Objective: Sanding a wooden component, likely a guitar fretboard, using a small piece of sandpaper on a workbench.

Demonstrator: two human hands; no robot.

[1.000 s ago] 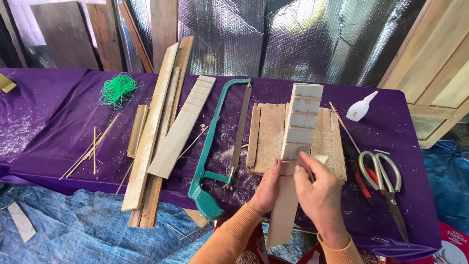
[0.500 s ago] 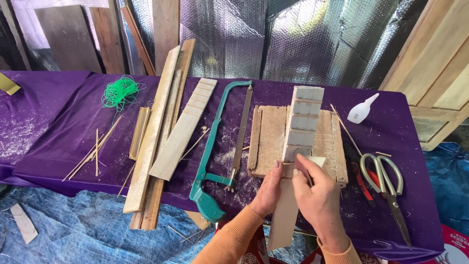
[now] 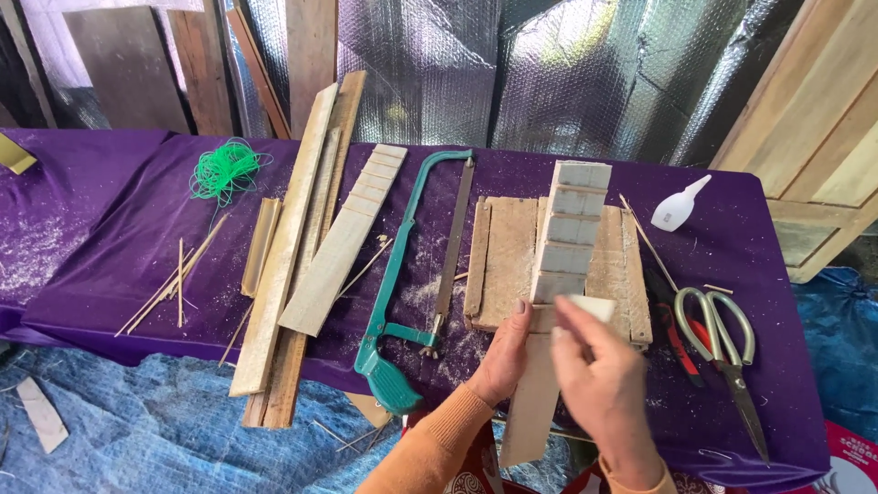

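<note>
Pinched in the right hand [image 3: 599, 375] is a small pale block [image 3: 593, 306], held over the notched wooden strip [image 3: 562, 265] that the left hand [image 3: 505, 352] steadies by its edge. Light, stiff and dusty, I'd judge, so the block is best gripped by its sides; the strip lies across a wooden board [image 3: 508, 256], with the green hacksaw [image 3: 402, 284] to the board's left and scissors [image 3: 722, 338] to its right.

Two hands are showing: one left hand [image 3: 506, 352] and one right hand [image 3: 601, 384]. One green saw [image 3: 402, 302] is lying on the purple cloth. One pair of scissors [image 3: 727, 343] is sitting at the right. One white glue bottle [image 3: 678, 206] is lying near it. One bundle of green string [image 3: 224, 171] is sitting at the left. Four small pale blocks [image 3: 572, 224] are lining up on one long wood strip [image 3: 540, 393]. One flat wood board [image 3: 512, 261] is lying under it.
</note>
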